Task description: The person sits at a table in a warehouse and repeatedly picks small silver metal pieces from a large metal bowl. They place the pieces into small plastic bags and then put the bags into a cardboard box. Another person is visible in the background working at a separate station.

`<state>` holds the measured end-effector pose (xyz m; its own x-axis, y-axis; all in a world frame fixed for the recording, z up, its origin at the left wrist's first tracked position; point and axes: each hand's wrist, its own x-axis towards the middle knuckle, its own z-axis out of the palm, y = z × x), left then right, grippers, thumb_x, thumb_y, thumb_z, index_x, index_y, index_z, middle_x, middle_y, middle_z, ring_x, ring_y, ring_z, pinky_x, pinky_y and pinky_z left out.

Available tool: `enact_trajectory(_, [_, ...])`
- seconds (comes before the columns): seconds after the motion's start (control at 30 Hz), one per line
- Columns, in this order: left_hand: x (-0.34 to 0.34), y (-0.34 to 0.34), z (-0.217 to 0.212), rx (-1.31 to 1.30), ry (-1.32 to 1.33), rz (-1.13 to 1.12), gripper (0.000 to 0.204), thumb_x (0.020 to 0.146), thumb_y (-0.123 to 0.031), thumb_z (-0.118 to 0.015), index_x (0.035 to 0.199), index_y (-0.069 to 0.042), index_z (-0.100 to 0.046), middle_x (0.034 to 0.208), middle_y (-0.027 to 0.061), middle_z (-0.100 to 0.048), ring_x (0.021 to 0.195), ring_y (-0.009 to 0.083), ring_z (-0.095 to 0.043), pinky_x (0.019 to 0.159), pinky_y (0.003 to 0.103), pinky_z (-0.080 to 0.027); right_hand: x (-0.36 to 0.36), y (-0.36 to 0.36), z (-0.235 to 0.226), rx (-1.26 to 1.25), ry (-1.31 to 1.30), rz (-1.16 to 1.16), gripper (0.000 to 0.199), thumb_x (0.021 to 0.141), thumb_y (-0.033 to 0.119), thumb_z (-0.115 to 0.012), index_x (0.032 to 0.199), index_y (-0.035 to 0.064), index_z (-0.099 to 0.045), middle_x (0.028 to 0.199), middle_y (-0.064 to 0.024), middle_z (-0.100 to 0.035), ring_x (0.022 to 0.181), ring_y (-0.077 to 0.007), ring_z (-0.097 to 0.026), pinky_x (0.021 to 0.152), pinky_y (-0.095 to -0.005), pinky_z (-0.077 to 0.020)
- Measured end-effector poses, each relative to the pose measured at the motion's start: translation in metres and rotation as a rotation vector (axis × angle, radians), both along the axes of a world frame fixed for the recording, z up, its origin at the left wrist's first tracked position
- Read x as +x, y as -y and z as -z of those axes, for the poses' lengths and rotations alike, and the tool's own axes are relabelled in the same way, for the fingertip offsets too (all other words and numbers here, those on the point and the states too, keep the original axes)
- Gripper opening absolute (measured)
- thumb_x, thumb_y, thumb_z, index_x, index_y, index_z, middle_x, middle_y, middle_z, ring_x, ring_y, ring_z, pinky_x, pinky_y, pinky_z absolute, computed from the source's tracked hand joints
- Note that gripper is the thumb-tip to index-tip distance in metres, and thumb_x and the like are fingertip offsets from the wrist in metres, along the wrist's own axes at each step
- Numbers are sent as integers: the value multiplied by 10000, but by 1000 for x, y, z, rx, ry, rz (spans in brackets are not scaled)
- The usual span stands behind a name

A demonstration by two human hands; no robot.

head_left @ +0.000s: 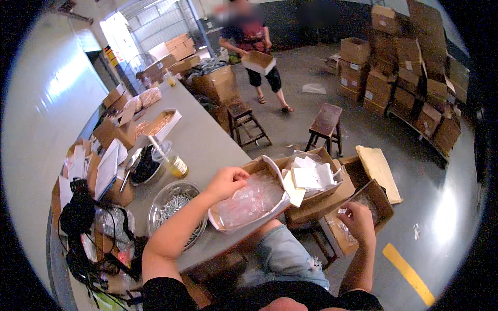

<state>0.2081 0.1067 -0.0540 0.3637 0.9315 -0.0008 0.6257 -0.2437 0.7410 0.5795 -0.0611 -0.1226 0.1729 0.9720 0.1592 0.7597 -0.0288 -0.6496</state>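
My left hand (pixel 228 182) is over the near-left side of a white-walled carton (pixel 284 200). Its fingers are curled in towards the thumb, and whatever they pinch is too small to make out. Clear plastic bags (pixel 250 201) with small pieces in them fill this carton, which rests at the table's corner. To the right, my right hand (pixel 359 222) is over an open brown cardboard box (pixel 383 202) with clear bags inside. Thumb and fingertips are pressed together there; what is between them cannot be made out. Left of my left forearm stands a clear bowl of metal screws (pixel 176 208).
A carton of white paper pieces (pixel 310 176) stands between the two boxes. A drink cup (pixel 176 165), a bowl of black parts (pixel 146 168) and a tray (pixel 161 123) line the grey table (pixel 205 137). Beyond are stools (pixel 326 122), stacked cartons (pixel 381 85) and a person (pixel 251 39) carrying a box.
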Motion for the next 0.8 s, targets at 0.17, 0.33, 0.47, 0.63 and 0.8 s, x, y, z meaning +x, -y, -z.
enact_trajectory(0.17, [-54, 39, -31, 118, 10, -160, 134, 840, -109, -679, 940, -23, -702, 797, 44, -685, 717, 105, -603, 665, 273, -500, -51, -23, -35, 47, 35, -260, 257, 738, 160, -752, 947, 34, -670, 815, -152, -648, 738, -282, -655, 662, -368, -517])
enact_trajectory(0.33, [-111, 83, -45, 323, 187, -360, 113, 837, -107, -698, 834, 4, -677, 687, 19, -645, 644, 67, -558, 590, 247, -451, -127, -61, -65, 156, 60, -585, 211, 775, 165, -726, 940, 43, -676, 853, -148, -644, 766, -307, -657, 679, -378, -523])
enact_trajectory(0.47, [-156, 101, -50, 408, 311, -451, 102, 834, -73, -707, 794, 6, -655, 662, 2, -617, 616, 39, -523, 556, 216, -415, -201, -93, -80, 157, 65, -938, 209, 826, 240, -681, 939, 64, -678, 918, -142, -654, 858, -348, -638, 758, -413, -519])
enact_trajectory(0.63, [-188, 105, -50, 640, 395, -521, 88, 825, -56, -708, 835, 26, -674, 669, 15, -624, 604, 65, -537, 563, 229, -432, -310, -122, -91, 189, 307, -1182, 202, 838, 203, -645, 976, 58, -676, 953, -144, -648, 918, -349, -618, 822, -443, -492])
enact_trajectory(0.8, [-196, 102, -39, 561, 391, -470, 136, 808, -92, -739, 786, 23, -670, 657, 45, -636, 591, 61, -542, 527, 246, -432, -375, -154, -67, 213, 609, -1189, 213, 792, 197, -641, 973, 91, -675, 854, -135, -657, 879, -327, -635, 837, -466, -485])
